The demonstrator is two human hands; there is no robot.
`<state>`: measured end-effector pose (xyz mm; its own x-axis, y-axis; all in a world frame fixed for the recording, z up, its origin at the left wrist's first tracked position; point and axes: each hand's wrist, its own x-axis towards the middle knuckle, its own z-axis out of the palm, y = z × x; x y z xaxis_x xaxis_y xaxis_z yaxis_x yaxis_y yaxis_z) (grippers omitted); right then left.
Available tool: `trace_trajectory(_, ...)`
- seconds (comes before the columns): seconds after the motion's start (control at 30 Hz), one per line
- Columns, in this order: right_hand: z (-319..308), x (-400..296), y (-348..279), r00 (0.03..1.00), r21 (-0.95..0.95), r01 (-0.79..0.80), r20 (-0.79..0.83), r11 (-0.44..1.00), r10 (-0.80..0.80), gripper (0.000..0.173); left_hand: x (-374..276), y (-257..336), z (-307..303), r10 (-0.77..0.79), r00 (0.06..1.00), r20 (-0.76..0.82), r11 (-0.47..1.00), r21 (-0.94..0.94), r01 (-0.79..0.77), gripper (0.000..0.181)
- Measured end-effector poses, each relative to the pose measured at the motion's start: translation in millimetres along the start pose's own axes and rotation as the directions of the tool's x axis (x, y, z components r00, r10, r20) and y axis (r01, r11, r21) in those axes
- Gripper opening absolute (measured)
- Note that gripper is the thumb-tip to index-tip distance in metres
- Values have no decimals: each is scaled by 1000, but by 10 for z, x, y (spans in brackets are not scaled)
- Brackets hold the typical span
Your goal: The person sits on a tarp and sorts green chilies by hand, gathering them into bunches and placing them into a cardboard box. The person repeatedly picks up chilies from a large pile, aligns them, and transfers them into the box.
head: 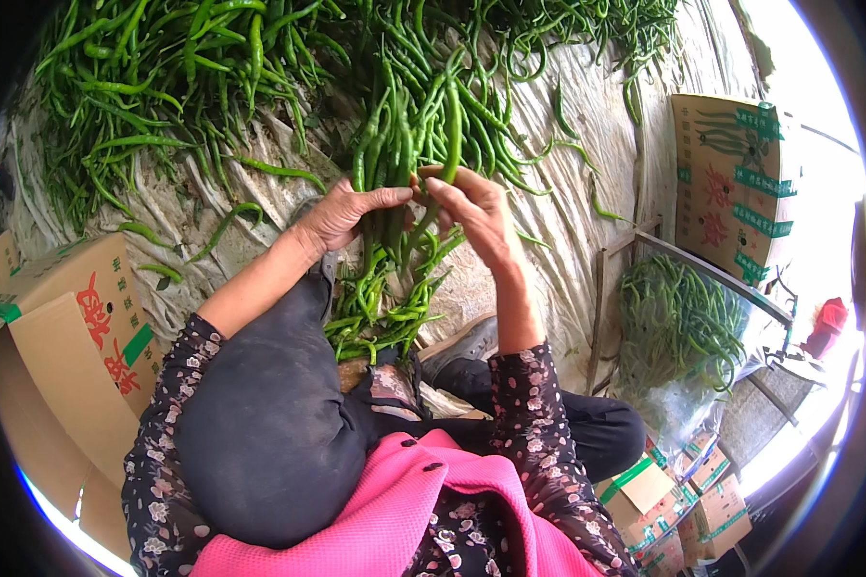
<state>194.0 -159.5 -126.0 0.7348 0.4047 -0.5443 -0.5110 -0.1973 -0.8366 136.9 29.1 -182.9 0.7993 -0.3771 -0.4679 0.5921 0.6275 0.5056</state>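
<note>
My left hand (357,209) grips a bunch of long green chili peppers (390,159), its thumb laid across them. Close beside it, my right hand (473,205) pinches one long green chili pepper (453,130) between thumb and fingers. The fingertips of both hands nearly meet at the bunch. Below them, between my feet, lies a small heap of shorter, curled green peppers (375,317). Just beyond my hands, more long peppers (476,130) spread out from the large pile. The lower ends of the held bunch partly overlap the small heap.
A large pile of green peppers (187,65) covers the far side of the pale ground sheet (570,195). An open cardboard box (79,324) stands at left. At right are a metal frame holding a plastic bag of peppers (682,317), a taped box (729,180) and several stacked boxes (714,516).
</note>
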Motion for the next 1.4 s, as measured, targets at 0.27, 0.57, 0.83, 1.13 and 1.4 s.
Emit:
trace_trajectory(0.27, 389, -190, 162, 902, -627, 349, 22, 697, -432, 28, -10, -32, 2, 130, 991, -28, 991, -30, -131, 53)
trace_trajectory(0.57, -583, 684, 515, 729, -764, 15, -433, 645, -530, 26, -113, 97, -79, 88, 983, -161, 991, -89, -104, 33)
trace_trajectory(0.83, -1109, 1351, 447, 967, -888, 58, -64, 457, -247, 22, -77, 167, -75, 68, 984, -165, 990, -110, -87, 34)
trace_trajectory(1.13, -466, -167, -282, 956, -206, -254, 95, 945, 277, 33, -105, 305, 350, 503, 854, 136, 437, 812, -386, 40)
trace_trajectory(1.4, -728, 912, 118, 925, -681, -18, -290, 732, -247, 31, -122, 288, 316, 217, 976, 33, 811, 550, -199, 30)
